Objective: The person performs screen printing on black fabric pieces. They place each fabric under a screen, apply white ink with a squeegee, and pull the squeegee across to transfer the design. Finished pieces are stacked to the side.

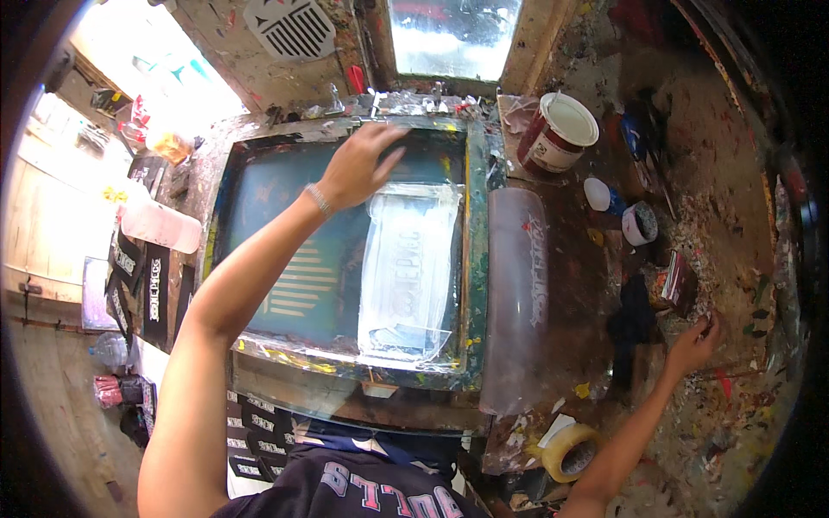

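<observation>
Left grip point(358, 168): our fingers spread flat on the screen-printing frame point(345, 250), far end, clasping nothing.
Right grip point(691, 345): fingertips loosely on the paint-crusted bench point(734, 216), empty.
Risk: we judge uneven pressure could shift the frame, smearing white ink point(410, 268).
Nearby: open paint can point(557, 129) could tip.

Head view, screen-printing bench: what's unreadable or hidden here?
- Left hand: its palm side faces the printing screen frame, so whether it has a grip on the far rail or only rests there can't be told.
- Right hand: fingertips blend into the paint-crusted bench; whatever is under them is too small to tell.
- Window: blown out by glare.
- Tape roll: partly hidden by the right forearm.
- Paint tin: the contents do not show.
</observation>
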